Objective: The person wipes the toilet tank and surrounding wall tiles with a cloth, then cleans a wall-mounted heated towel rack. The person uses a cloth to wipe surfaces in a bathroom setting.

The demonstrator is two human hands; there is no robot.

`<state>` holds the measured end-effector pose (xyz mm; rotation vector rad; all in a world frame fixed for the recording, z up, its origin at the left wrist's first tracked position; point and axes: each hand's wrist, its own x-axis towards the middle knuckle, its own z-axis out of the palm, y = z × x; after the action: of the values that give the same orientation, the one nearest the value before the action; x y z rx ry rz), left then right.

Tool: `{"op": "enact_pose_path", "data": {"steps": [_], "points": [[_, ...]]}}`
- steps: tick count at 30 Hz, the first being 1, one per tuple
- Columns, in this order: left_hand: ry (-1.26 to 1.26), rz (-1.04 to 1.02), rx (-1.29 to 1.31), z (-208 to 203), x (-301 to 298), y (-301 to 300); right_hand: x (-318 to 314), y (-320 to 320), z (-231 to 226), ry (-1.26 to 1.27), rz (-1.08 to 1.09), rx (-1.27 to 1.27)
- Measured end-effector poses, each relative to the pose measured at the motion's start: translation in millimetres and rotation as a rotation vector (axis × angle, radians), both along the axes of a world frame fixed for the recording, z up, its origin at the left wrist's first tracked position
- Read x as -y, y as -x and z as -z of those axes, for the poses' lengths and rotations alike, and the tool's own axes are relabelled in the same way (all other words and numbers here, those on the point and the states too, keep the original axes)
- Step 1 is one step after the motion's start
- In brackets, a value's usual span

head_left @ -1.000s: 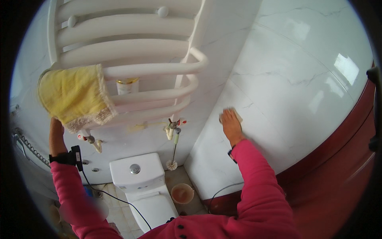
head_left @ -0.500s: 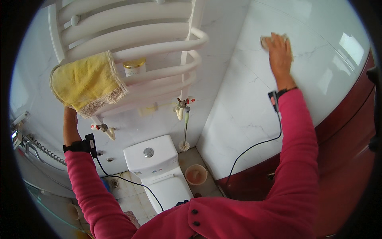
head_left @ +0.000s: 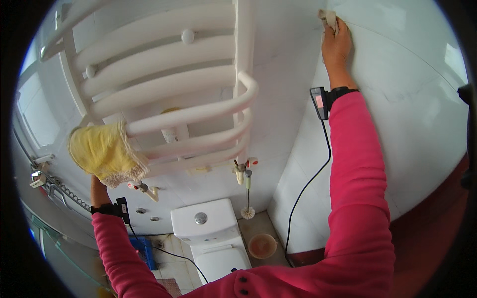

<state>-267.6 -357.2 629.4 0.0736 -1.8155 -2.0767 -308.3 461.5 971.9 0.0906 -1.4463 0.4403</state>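
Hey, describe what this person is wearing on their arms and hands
Both arms wear long bright pink sleeves. The right hand is bare; the left hand is mostly hidden. Each wrist carries a black strap with a small black device, a red patch on the right one, and a thin black cable trails down from each.

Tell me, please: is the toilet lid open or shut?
Shut. The white lid lies flat over the bowl, below the cistern.

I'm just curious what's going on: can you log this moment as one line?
left hand: under yellow cloth on towel rail | right hand: presses small cloth to wall tile | toilet below
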Motion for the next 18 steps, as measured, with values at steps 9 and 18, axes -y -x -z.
{"op": "enact_pose_path", "data": {"steps": [9, 18], "points": [[0.127, -0.128, 0.055, -9, -15, -48, 104, 73, -18, -0.151, 0.113, -0.137], [0.206, -0.162, 0.082, -19, -14, -30, 113, 58, 106, -0.034, 0.064, 0.104]]}}
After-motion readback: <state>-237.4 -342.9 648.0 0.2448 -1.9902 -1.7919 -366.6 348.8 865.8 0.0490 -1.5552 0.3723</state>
